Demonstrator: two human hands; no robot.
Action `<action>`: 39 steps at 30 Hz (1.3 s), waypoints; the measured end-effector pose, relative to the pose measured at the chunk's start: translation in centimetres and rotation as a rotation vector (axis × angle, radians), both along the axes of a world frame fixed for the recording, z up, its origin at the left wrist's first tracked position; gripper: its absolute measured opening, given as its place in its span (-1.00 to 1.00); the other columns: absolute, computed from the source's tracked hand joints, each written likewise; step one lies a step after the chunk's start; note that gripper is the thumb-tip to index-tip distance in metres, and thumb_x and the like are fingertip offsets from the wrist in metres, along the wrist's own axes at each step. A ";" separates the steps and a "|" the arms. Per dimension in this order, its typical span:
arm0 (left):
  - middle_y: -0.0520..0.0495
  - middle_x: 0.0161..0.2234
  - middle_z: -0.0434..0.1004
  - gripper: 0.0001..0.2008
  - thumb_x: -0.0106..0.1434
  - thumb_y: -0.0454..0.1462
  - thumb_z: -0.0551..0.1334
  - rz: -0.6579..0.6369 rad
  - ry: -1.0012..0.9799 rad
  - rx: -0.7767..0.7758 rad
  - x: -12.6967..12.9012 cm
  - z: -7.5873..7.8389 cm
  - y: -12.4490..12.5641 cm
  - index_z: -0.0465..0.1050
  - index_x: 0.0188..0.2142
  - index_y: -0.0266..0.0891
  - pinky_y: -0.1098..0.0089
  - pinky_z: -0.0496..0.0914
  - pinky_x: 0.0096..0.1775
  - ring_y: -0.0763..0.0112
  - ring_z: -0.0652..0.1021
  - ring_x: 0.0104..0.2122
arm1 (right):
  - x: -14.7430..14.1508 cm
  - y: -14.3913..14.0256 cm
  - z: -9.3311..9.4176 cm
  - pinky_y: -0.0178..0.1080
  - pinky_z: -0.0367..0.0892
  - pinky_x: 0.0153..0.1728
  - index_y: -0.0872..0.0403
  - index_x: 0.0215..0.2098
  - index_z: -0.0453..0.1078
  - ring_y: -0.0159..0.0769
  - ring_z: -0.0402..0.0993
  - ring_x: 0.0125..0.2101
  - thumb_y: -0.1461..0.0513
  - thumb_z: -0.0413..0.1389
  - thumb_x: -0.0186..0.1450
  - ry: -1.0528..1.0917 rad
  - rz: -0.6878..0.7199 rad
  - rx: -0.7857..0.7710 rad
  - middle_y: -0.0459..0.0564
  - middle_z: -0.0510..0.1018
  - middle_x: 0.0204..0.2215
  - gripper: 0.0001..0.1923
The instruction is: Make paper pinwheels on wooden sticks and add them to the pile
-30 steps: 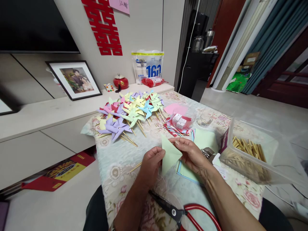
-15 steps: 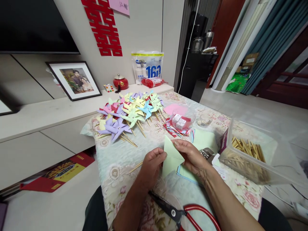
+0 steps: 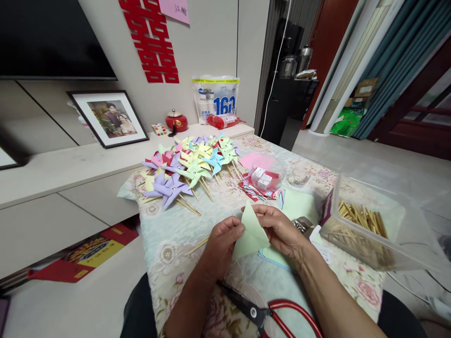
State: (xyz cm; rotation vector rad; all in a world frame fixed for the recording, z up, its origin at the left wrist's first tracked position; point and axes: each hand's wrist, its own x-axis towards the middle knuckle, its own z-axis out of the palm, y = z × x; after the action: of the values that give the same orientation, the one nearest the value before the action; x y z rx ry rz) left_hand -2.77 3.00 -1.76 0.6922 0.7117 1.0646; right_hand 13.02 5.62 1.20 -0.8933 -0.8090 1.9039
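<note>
- Nearest the camera, a pair of red-handled scissors with black blades [image 3: 262, 312] is seen lying on the floral tablecloth [image 3: 169, 239], apart from both hands.
- Just above it, a pale green folded paper triangle [image 3: 251, 231] is held over the table between the two hands; it is pinched at its left edge by the closed left hand [image 3: 221, 244], and gripped along its top and right side by the right hand [image 3: 278, 230], thumb in front.
- For a clean fold, it is judged that the edges should be lined up before the crease is pressed, and the pinch kept close to the fold line so the sheet is not bowed.
- Under the right hand, a stack of pale green and blue paper squares [image 3: 299, 206] is laid flat.
- To the right, thin wooden sticks are kept in a clear plastic box [image 3: 366, 225]; a loose wooden stick [image 3: 197, 245] is seen left of the left hand.
- Farther off, small white and red boxes [image 3: 264, 178] are set in a clear dish.
- At the far end, a heap of finished pastel paper pinwheels on sticks [image 3: 190, 166] is spread.
</note>
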 end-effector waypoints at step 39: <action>-0.07 -0.29 0.66 -0.70 -0.01 -0.20 0.47 0.357 0.019 0.008 1.0 1.1 0.4 0.60 -0.26 -0.24 0.39 0.42 -0.30 0.28 0.58 -0.30 | -1.5 -0.7 -0.4 -0.24 0.36 -0.30 0.11 -0.07 0.45 -0.30 0.54 -0.45 0.32 0.39 -0.10 -0.066 -0.199 0.053 -0.10 0.64 -0.46 -0.41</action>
State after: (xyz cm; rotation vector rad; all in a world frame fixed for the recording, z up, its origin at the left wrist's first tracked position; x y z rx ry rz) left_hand -1.79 3.40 -0.68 0.5942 0.8687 1.3882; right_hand 11.55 4.97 0.77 -0.9711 -0.7755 1.6805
